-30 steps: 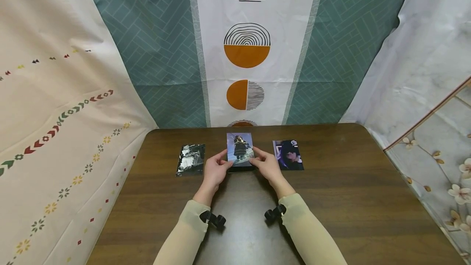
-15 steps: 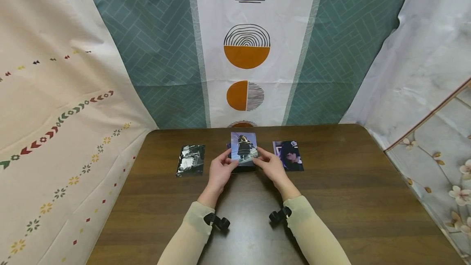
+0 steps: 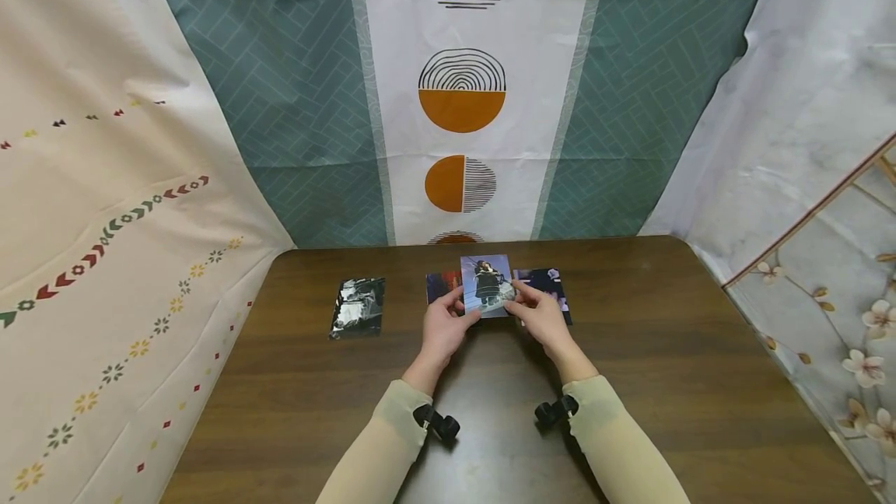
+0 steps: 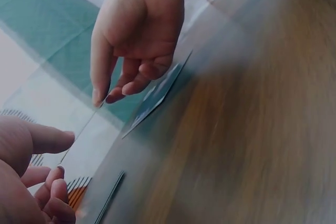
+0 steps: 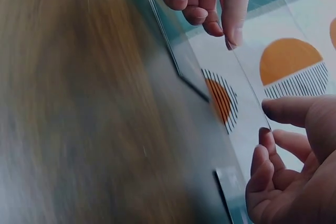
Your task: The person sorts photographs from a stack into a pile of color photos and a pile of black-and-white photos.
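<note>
Centrally, my left hand [image 3: 442,329] and right hand [image 3: 544,319] pinch opposite edges of the thin, lilac-and-grey rectangular picture card [image 3: 484,284], held above the far part of the brown wood-grain table [image 3: 294,411]; I judge even, light pressure best, lest it bow.

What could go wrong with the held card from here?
Slip: the left hand and right hand pinch the held card only near its edges, above the table.
Overlap: in the head view it partly covers the middle card; lowered there, it might land on it.
</note>
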The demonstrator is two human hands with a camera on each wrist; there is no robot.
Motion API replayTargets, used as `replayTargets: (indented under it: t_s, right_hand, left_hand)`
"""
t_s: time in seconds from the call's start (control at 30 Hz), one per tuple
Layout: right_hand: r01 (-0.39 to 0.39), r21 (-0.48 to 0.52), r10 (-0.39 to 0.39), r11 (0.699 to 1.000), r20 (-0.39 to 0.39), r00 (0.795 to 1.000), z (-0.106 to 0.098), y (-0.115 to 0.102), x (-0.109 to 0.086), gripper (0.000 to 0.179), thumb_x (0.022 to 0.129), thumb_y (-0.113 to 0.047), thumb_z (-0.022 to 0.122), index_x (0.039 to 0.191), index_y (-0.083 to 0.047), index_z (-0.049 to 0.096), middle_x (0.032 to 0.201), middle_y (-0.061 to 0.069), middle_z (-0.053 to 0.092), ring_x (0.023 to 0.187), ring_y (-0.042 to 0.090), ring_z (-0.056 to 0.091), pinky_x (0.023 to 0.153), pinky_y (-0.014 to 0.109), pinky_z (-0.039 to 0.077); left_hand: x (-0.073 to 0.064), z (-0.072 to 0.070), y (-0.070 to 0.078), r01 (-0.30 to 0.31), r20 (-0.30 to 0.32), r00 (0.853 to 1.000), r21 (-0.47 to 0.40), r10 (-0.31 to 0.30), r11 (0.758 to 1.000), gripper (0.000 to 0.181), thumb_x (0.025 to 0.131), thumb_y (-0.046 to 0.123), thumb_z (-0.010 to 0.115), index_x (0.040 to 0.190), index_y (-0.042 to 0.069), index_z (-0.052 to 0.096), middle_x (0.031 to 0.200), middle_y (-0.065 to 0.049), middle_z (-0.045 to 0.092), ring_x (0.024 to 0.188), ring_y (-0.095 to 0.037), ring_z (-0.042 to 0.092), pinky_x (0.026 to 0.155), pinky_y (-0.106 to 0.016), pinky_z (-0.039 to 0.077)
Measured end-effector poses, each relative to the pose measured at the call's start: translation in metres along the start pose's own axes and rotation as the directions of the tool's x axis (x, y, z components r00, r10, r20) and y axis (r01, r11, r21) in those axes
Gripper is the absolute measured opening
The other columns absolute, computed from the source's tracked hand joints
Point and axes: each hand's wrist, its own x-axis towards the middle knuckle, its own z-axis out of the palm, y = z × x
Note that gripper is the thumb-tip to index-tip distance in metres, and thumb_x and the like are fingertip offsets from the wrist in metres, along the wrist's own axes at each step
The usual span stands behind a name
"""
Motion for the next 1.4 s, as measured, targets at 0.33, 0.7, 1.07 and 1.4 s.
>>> replayTargets:
  t_s: [0.33, 0.7, 1.07, 1.4]
  right_hand:
    - [-0.046, -0.05, 0.044, 0.998, -0.046, 0.998, -0.034, 0.017, 0.0, 0.055, 0.1, -0.019, 0.076, 0.151, -0.005, 0.061, 0.121, 0.016, 0.067, 0.11, 0.029, 0.06, 0.08, 0.025, 0.047]
    - [-0.086, -0.112, 0.073, 0.99, -0.115, 0.991, -0.068, 0.029, -0.002, 0.055, 0.1, -0.02, 0.075, 0.151, -0.005, 0.062, 0.127, 0.018, 0.068, 0.115, 0.03, 0.06, 0.078, 0.024, 0.047]
    - [-0.121, -0.185, 0.097, 0.975, -0.135, 0.986, -0.077, 0.037, -0.004, 0.055, 0.1, -0.022, 0.074, 0.15, -0.003, 0.061, 0.128, 0.02, 0.069, 0.122, 0.035, 0.061, 0.097, 0.043, 0.046]
    - [-0.127, -0.224, 0.1, 0.966, -0.127, 0.987, -0.078, 0.043, -0.002, 0.055, 0.101, -0.021, 0.073, 0.15, -0.002, 0.061, 0.13, 0.022, 0.069, 0.126, 0.039, 0.06, 0.109, 0.055, 0.042]
  left_hand:
    - [0.002, 0.045, 0.006, -0.012, -0.01, 1.0, 0.044, 0.012, 0.999, 0.051, 0.089, 0.005, 0.083, 0.138, 0.0, 0.071, 0.09, -0.002, 0.063, 0.068, -0.008, 0.047, 0.063, -0.024, 0.039]
    - [0.006, 0.085, 0.009, -0.012, 0.047, 0.999, 0.132, 0.006, 0.991, 0.051, 0.089, 0.007, 0.083, 0.138, 0.003, 0.072, 0.084, 0.004, 0.062, 0.073, -0.006, 0.051, 0.073, -0.026, 0.046]
    - [0.006, 0.099, 0.013, 0.033, 0.082, 0.995, 0.182, -0.049, 0.983, 0.051, 0.088, 0.006, 0.083, 0.137, 0.002, 0.072, 0.083, 0.005, 0.06, 0.074, -0.007, 0.051, 0.076, -0.026, 0.048]
    - [0.009, 0.103, 0.013, 0.053, 0.098, 0.992, 0.276, -0.083, 0.96, 0.051, 0.089, 0.01, 0.083, 0.139, 0.003, 0.071, 0.083, 0.005, 0.06, 0.073, -0.008, 0.052, 0.072, -0.027, 0.046]
